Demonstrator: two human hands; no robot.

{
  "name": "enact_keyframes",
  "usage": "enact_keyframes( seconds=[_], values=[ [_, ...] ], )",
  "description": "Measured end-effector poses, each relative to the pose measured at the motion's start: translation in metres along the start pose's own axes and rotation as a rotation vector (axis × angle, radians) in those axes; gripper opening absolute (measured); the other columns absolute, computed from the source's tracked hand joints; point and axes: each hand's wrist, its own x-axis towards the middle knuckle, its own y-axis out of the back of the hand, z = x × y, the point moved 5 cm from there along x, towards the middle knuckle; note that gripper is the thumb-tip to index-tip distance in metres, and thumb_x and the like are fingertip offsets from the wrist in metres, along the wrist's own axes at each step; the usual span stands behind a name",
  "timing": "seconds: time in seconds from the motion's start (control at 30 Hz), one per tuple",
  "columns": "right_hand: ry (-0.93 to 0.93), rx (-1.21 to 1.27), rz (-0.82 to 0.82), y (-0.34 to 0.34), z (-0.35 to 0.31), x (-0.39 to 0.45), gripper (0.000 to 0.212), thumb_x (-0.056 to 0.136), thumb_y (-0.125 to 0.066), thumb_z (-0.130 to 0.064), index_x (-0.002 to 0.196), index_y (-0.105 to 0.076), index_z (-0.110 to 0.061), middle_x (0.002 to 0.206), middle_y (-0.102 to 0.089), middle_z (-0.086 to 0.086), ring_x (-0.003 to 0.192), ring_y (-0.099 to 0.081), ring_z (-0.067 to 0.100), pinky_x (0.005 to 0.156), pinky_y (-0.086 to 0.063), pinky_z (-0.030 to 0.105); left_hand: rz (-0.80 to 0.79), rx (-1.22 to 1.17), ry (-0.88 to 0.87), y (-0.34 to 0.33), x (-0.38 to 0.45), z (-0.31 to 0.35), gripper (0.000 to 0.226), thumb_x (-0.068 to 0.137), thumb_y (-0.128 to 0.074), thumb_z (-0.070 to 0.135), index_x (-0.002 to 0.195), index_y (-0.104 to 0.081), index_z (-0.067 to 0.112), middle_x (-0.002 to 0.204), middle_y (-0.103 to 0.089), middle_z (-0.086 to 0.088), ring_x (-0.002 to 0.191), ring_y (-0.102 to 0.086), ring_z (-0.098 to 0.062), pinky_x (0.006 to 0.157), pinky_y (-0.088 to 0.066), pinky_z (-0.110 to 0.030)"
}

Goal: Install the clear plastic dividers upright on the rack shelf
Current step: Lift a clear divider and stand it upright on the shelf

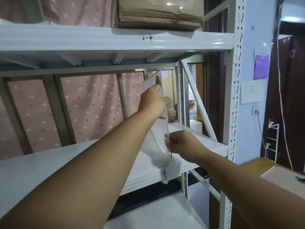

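A clear plastic divider [165, 113] stands nearly upright on the white rack shelf [49, 162], seen almost edge-on near the shelf's right end. My left hand [154, 100] reaches deep into the rack and rests flat against the divider's upper left face, fingers spread, one finger up near its top corner. My right hand [179, 142] pinches the divider's lower front edge just above the shelf's front lip. The divider's top reaches up toward the underside of the shelf above.
The upper shelf [115, 42], labelled 2-4, carries a brown wrapped bundle [158, 12]. A perforated white upright [234, 96] and a diagonal brace [198, 103] bound the right side. Pink dotted cloth [92, 104] hangs behind. A wooden table [272, 169] stands at lower right.
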Motion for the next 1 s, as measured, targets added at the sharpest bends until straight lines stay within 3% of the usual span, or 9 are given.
enact_keyframes(
  seconds=[0.03, 0.13, 0.23, 0.33, 0.4, 0.5, 0.67, 0.83, 1.0],
  values=[
    [-0.003, 0.010, -0.003, 0.001, 0.000, -0.001, 0.034, 0.089, -0.066, -0.008, 0.063, -0.046, -0.002, 0.070, -0.056, 0.023, 0.066, -0.055, 0.032, 0.065, -0.038, 0.033, -0.006, 0.001, -0.003, -0.001, -0.001, 0.002, 0.082, 0.095, -0.065, 0.009, 0.165, -0.031, 0.032, 0.163, -0.048, -0.001, 0.062, -0.075, -0.025, 0.059, -0.068, -0.042],
    [-0.010, 0.055, -0.010, 0.001, 0.001, -0.006, 0.029, 0.089, -0.064, -0.007, 0.068, -0.048, 0.007, 0.086, -0.063, 0.035, 0.106, -0.064, 0.045, 0.068, -0.043, 0.036, -0.019, 0.011, -0.007, -0.004, -0.005, 0.005, 0.083, 0.096, -0.065, 0.010, 0.166, -0.028, 0.034, 0.168, -0.042, 0.002, 0.068, -0.077, -0.025, 0.060, -0.069, -0.040],
    [0.008, 0.034, -0.008, 0.002, -0.003, -0.008, 0.026, 0.089, -0.064, -0.008, 0.073, -0.054, 0.009, 0.088, -0.066, 0.032, 0.113, -0.063, 0.044, 0.078, -0.055, 0.049, -0.010, 0.011, -0.009, -0.004, -0.009, 0.006, 0.081, 0.097, -0.066, 0.012, 0.166, -0.029, 0.032, 0.173, -0.029, 0.009, 0.071, -0.076, -0.024, 0.063, -0.069, -0.042],
    [0.017, 0.011, -0.011, 0.002, -0.004, -0.008, 0.026, 0.090, -0.064, -0.008, 0.072, -0.053, 0.008, 0.076, -0.063, 0.024, 0.083, -0.066, 0.035, 0.070, -0.054, 0.047, 0.007, 0.051, -0.011, -0.004, -0.009, 0.006, 0.078, 0.096, -0.067, 0.012, 0.165, -0.033, 0.028, 0.171, -0.034, 0.003, 0.078, -0.077, -0.027, 0.061, -0.068, -0.043],
    [0.026, -0.002, -0.006, 0.002, -0.003, -0.007, 0.029, 0.090, -0.065, -0.010, 0.071, -0.051, 0.008, 0.065, -0.053, 0.015, 0.059, -0.046, 0.021, 0.060, -0.042, 0.035, 0.010, 0.074, -0.013, -0.005, -0.010, 0.005, 0.077, 0.096, -0.067, 0.010, 0.164, -0.035, 0.026, 0.161, -0.050, -0.013, 0.073, -0.073, -0.026, 0.062, -0.069, -0.045],
    [0.038, 0.003, -0.004, 0.001, -0.004, -0.011, 0.030, 0.091, -0.064, -0.010, 0.072, -0.052, 0.010, 0.068, -0.055, 0.026, 0.059, -0.040, 0.018, 0.058, -0.035, 0.032, 0.004, 0.094, -0.006, -0.007, -0.011, 0.006, 0.080, 0.096, -0.067, 0.009, 0.166, -0.032, 0.025, 0.140, -0.065, -0.023, 0.071, -0.070, -0.029, 0.067, -0.069, -0.050],
    [0.048, -0.006, 0.020, -0.001, -0.004, -0.016, 0.031, 0.094, -0.061, -0.012, 0.075, -0.054, 0.012, 0.076, -0.059, 0.031, 0.061, -0.041, 0.019, 0.059, -0.035, 0.032, 0.004, 0.157, -0.018, -0.012, -0.019, 0.012, 0.082, 0.099, -0.070, 0.018, 0.168, -0.025, 0.022, 0.110, -0.073, -0.018, 0.083, -0.078, -0.037, 0.076, -0.068, -0.052],
    [0.075, -0.040, 0.038, -0.002, -0.004, -0.018, 0.034, 0.095, -0.059, -0.014, 0.070, -0.052, 0.008, 0.072, -0.057, 0.028, 0.057, -0.038, 0.017, 0.055, -0.034, 0.031, 0.018, 0.176, -0.002, -0.010, -0.022, 0.011, 0.078, 0.097, -0.068, 0.008, 0.165, -0.032, 0.019, 0.119, -0.059, -0.003, 0.093, -0.075, -0.036, 0.079, -0.067, -0.051],
    [0.084, -0.041, 0.052, -0.002, -0.003, -0.018, 0.038, 0.098, -0.058, -0.019, 0.067, -0.054, 0.003, 0.067, -0.060, 0.022, 0.053, -0.040, 0.016, 0.054, -0.036, 0.030, 0.005, 0.203, -0.006, -0.010, -0.023, 0.011, 0.075, 0.098, -0.068, 0.013, 0.164, -0.034, 0.017, 0.100, -0.068, -0.016, 0.088, -0.075, -0.039, 0.078, -0.067, -0.054]
  ],
)
